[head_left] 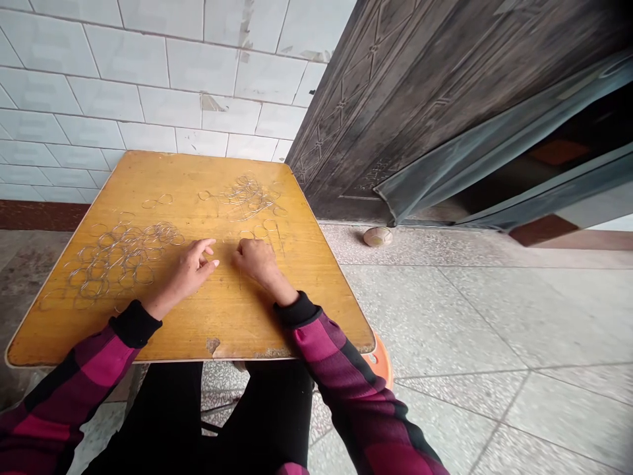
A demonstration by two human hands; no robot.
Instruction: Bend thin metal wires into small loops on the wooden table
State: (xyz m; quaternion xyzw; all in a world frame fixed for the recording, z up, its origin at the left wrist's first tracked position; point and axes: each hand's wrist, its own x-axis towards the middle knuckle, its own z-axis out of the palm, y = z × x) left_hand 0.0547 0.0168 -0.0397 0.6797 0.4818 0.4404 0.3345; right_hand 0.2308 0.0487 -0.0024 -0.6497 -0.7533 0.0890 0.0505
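Observation:
My left hand (190, 269) is above the middle of the wooden table, its fingers apart and nothing visible in them. To its right, my right hand (257, 259) is closed, with the fingertips hidden under the hand. A thin wire (241, 280) shows just below those fingers and appears gripped by them. Left of my left hand spreads a large pile of thin wire loops (119, 257). A smaller tangle of wire pieces (250, 196) lies beyond my right hand. Several more looped wires (267, 231) rest just past its knuckles.
The yellow wooden table (208, 316) has a chipped front edge and stands against a white tiled wall (198, 72). One figure-eight wire (157, 200) lies alone near the back. At right are a dark carved door (356, 112), a rounded stone (377, 237) and an orange stool (380, 359).

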